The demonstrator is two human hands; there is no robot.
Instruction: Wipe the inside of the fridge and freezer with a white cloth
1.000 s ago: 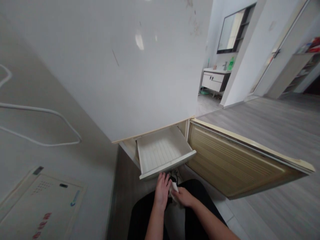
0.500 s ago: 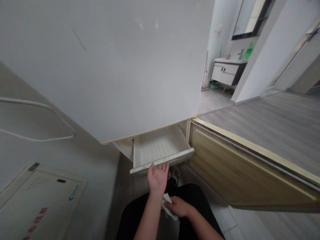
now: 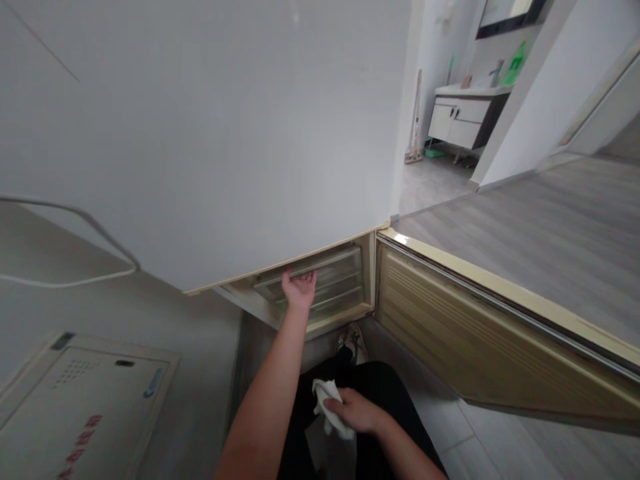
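My left hand (image 3: 299,289) is palm up at the upper edge of a white drawer (image 3: 340,277) inside the low compartment of a tall white fridge (image 3: 225,133). Its fingers are stretched and apart against the drawer front, not wrapped around it. Over my lap, my right hand (image 3: 356,410) grips a crumpled white cloth (image 3: 325,393). The yellowed compartment door (image 3: 480,327) stands wide open on the right. More drawer fronts or ribs show below the top edge, dim and partly hidden by my left hand.
A white cable (image 3: 90,220) loops at the left. Below it is a wall panel box (image 3: 100,400) with red lettering. My shoe (image 3: 354,340) is just before the compartment. A washbasin cabinet (image 3: 457,120) stands in the far room, with a green bottle (image 3: 515,63) on top.
The drawer, pulled out before, has slid back into the compartment. My left hand has moved forward with it. My right hand still holds the cloth, and the view has shifted slightly.
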